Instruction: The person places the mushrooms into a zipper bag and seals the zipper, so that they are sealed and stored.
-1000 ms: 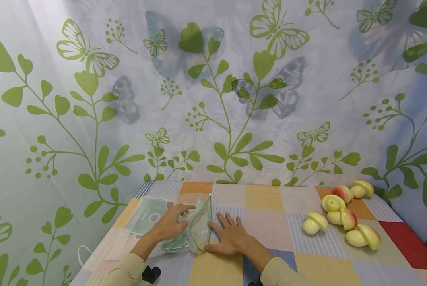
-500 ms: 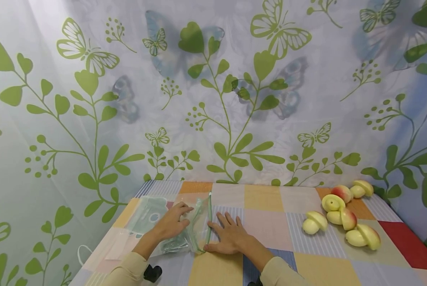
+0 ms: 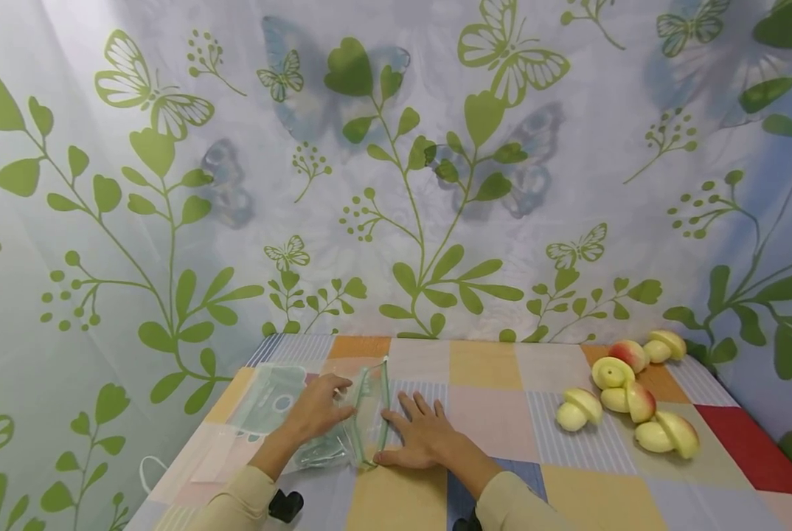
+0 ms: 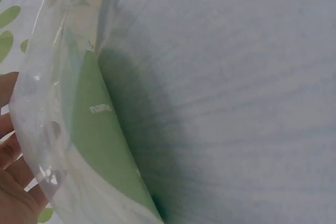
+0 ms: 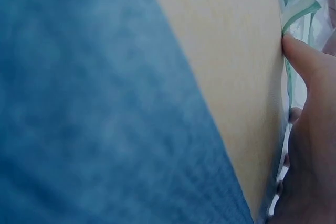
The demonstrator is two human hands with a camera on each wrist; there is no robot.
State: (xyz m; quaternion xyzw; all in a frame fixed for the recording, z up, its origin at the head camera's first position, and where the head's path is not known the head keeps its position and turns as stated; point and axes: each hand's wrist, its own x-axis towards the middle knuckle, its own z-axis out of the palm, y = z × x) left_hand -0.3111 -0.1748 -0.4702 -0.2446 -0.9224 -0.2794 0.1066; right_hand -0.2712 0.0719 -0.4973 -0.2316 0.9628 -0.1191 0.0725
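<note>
A clear plastic zip bag (image 3: 369, 435) with green-edged lips lies on the patchwork cloth, its mouth gaping to the right. Green print with a white ring shows on its left part. My left hand (image 3: 319, 405) has thumb and curled fingers at the raised upper lip and grips the film there. In the left wrist view, the lifted film hangs beside a green panel (image 4: 105, 135) with small white lettering. My right hand (image 3: 417, 435) lies flat with fingers spread, pressing down at the lower lip. Its thumb (image 5: 302, 56) touches the green strip in the right wrist view.
Several yellow and red peach-like pieces (image 3: 628, 398) sit at the right of the table. A small black object (image 3: 285, 507) shows beside the left sleeve. A white cord (image 3: 149, 472) loops at the left table edge. A leaf-patterned curtain (image 3: 396, 184) hangs behind.
My left index finger has curled in closer to the thumb, and the upper lip stands straighter, lifted from the lower one. My right hand stays in place; the head view shifts slightly.
</note>
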